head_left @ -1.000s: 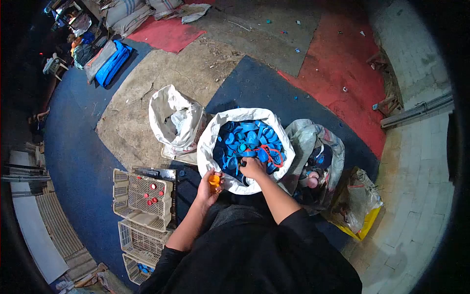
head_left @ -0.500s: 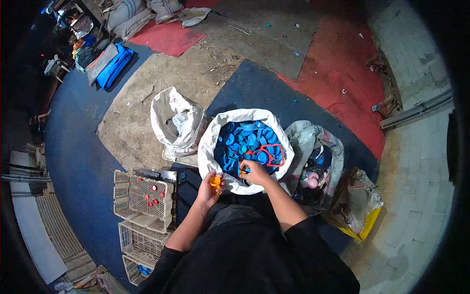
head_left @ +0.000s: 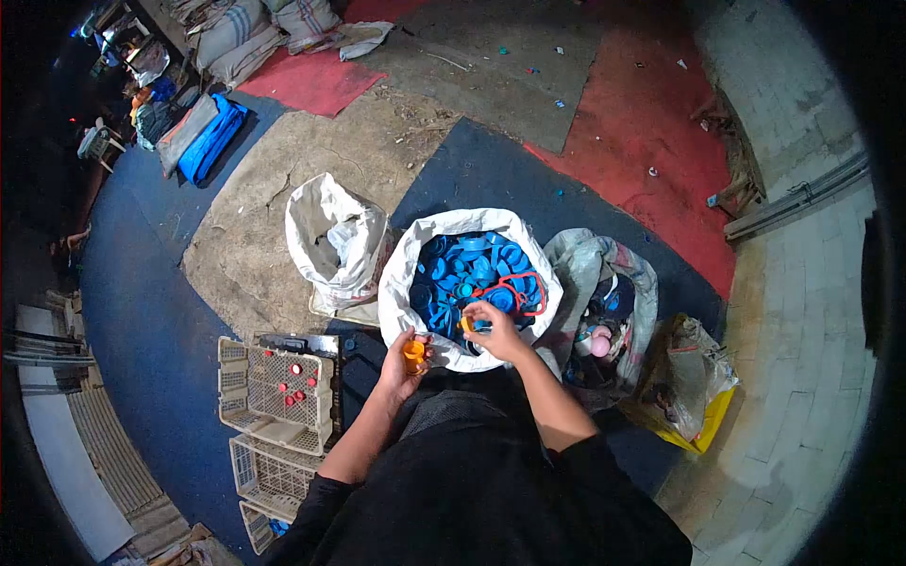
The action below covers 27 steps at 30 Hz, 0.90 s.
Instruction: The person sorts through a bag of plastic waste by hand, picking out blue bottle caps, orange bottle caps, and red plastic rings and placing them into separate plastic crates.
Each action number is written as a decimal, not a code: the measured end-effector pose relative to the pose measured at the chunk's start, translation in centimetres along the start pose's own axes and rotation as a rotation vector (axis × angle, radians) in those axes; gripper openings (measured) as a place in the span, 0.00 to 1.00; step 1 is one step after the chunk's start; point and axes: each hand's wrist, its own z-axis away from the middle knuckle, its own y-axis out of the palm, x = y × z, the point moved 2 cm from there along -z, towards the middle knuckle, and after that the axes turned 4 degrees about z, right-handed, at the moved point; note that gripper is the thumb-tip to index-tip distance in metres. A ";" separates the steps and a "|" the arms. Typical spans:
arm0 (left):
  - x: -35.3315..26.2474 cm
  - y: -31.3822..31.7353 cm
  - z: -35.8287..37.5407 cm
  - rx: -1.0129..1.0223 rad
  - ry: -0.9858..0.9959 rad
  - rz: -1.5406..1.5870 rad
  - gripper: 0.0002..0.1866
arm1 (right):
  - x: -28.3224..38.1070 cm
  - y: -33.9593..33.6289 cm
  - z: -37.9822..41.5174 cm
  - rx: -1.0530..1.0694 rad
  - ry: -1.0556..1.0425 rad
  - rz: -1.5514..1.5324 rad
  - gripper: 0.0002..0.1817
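Note:
A white sack with a rolled-down rim stands open before me, filled with blue plastic caps and pieces. A red plastic frame lies on the blue pieces. At the sack's near left rim, my left hand is closed around orange caps. Over the near part of the sack, my right hand pinches a small yellow-orange piece between thumb and fingers.
Another white sack stands at the left. To the right are a greyish sack with mixed items and a yellow bag. Plastic crates, one with several red caps, sit at the lower left.
My right hand has lifted slightly and moved a little back from the blue pieces, so the yellow-orange piece shows more clearly. The left hand has kept its hold on the orange caps.

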 end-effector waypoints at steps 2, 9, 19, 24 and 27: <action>0.0 0.0 0.1 0.012 -0.009 -0.010 0.22 | 0.9 -0.3 0.7 0.042 0.015 -0.300 0.24; 0.0 1.5 -0.2 0.147 -0.035 0.057 0.22 | 5.7 -1.8 2.8 0.011 0.118 -0.839 0.10; -0.2 6.0 0.5 0.165 -0.072 0.113 0.28 | 10.0 -0.3 2.0 -0.070 -0.102 -0.272 0.07; 0.7 5.8 -0.6 0.118 -0.043 0.076 0.24 | 12.1 2.4 2.4 0.029 -0.421 0.620 0.12; 0.8 4.1 -1.1 0.076 -0.035 0.058 0.18 | 11.6 2.8 2.3 0.081 -0.407 0.436 0.12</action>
